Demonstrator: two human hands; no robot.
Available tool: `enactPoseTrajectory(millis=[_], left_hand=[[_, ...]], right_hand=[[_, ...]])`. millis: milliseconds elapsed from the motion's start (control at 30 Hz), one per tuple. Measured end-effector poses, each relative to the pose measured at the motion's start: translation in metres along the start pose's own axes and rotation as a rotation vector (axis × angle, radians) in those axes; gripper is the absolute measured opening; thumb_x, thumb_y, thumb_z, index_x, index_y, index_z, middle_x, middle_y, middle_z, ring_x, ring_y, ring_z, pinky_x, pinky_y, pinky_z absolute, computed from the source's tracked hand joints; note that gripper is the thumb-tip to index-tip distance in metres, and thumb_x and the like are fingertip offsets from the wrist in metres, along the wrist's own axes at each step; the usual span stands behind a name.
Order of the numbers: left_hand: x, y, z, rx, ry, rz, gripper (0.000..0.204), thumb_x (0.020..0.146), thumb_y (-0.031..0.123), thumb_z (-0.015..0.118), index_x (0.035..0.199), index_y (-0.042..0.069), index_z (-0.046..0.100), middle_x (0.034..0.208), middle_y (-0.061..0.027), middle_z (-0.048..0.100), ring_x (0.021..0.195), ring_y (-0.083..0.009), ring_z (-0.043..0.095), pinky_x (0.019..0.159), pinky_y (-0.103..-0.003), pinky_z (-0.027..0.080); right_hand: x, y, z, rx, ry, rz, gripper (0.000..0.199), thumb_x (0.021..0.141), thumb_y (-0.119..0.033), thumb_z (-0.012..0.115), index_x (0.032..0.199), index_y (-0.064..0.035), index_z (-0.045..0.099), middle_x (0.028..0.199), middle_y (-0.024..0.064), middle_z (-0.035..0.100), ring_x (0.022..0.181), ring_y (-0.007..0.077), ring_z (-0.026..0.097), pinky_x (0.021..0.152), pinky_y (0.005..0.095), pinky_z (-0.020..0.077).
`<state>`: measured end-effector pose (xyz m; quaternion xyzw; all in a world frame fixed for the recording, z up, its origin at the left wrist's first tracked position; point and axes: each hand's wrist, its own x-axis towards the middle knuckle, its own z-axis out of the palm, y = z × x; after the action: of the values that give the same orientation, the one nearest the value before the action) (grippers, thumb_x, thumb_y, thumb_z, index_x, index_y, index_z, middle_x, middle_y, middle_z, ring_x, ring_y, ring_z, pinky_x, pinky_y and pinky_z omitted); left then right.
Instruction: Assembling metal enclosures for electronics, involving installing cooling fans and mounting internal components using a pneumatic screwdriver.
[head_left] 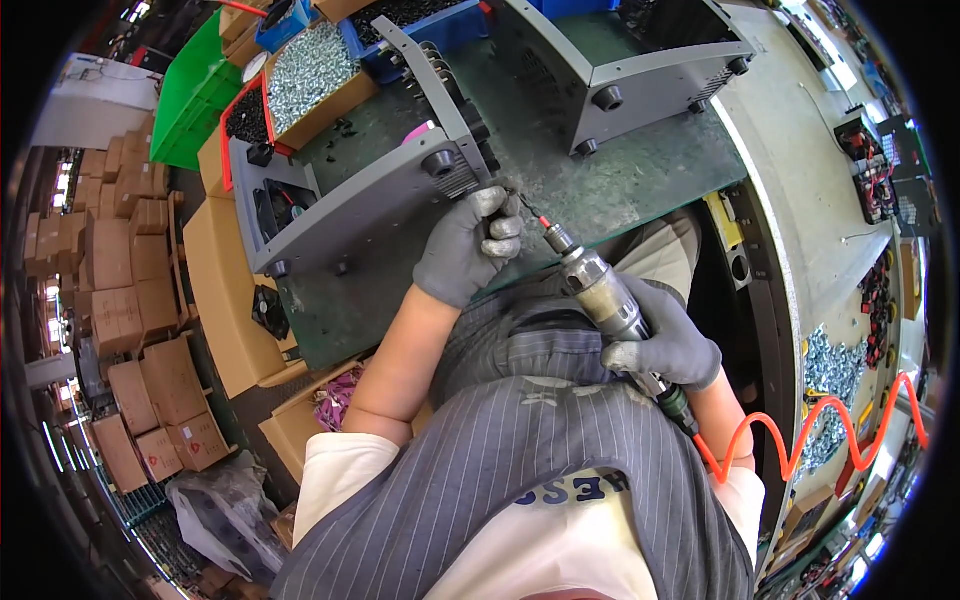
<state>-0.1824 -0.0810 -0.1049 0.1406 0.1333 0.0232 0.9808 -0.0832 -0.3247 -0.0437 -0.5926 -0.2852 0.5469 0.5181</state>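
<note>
My right hand point(665, 340), in a grey glove, is wrapped round an air screwdriver point(610, 298) with a coiled orange hose. The tool points up and left, its bit point(533, 208) close to the fingers of my left hand point(468, 245). That hand, also gloved, has its fingers curled in beside the corner of a grey metal housing point(370, 200). Whatever its fingertips pinch is too small or hidden to name. Black round feet point(438, 163) stick out from the housing, and a black fan point(285, 205) shows at its left end.
Another grey housing point(650, 105) stands at the back right of the green bench mat point(640, 200). Several bins are at the back left, one a cardboard box of silver screws point(310, 75), beside a green crate point(200, 95). An orange coiled hose point(790, 455) loops at the right.
</note>
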Motion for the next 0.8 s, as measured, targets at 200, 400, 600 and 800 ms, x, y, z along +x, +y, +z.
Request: enactPoseTrajectory(millis=[200,400,600,800], left_hand=[[-0.005,-0.004,0.005,0.15,0.023,0.044,0.021,0.088,0.014,0.052,0.103,0.0,0.055,0.081,-0.0059,0.059,0.06,-0.0097,0.043,0.042,-0.016,0.034],[-0.008,0.002,0.015,0.15,0.01,0.024,0.024,0.09,0.011,0.05,0.11,0.0,0.052,0.085,-0.007,0.058,0.065,-0.0101,0.044,0.046,-0.016,0.035],[-0.012,0.0,0.023,0.171,0.062,0.058,0.025,0.092,0.013,0.049,0.112,-0.001,0.053,0.085,-0.0065,0.055,0.066,-0.0083,0.046,0.048,-0.016,0.035],[-0.013,-0.003,0.024,0.336,0.009,0.098,0.031,0.093,0.022,0.052,0.109,-0.005,0.054,0.076,-0.0023,0.054,0.056,-0.0029,0.041,0.044,-0.015,0.031]], right_hand=[[0.006,-0.002,0.011,0.002,0.068,-0.001,0.088,0.057,-0.037,0.08,0.126,0.0043,0.045,0.095,0.0026,0.055,0.08,0.0103,0.05,0.072,0.0237,0.0418],[0.002,-0.002,0.008,0.044,0.044,0.037,0.087,0.056,-0.037,0.08,0.125,0.0047,0.045,0.096,0.004,0.055,0.081,0.0107,0.051,0.072,0.0233,0.0418],[-0.003,0.001,0.006,0.039,0.034,0.006,0.087,0.056,-0.037,0.08,0.125,0.0045,0.045,0.099,0.0052,0.056,0.083,0.0112,0.053,0.073,0.0232,0.0426],[-0.004,0.008,0.003,0.088,-0.043,-0.081,0.076,0.063,-0.028,0.08,0.125,-0.0001,0.046,0.098,0.0058,0.057,0.085,0.0123,0.054,0.077,0.0275,0.0453]])
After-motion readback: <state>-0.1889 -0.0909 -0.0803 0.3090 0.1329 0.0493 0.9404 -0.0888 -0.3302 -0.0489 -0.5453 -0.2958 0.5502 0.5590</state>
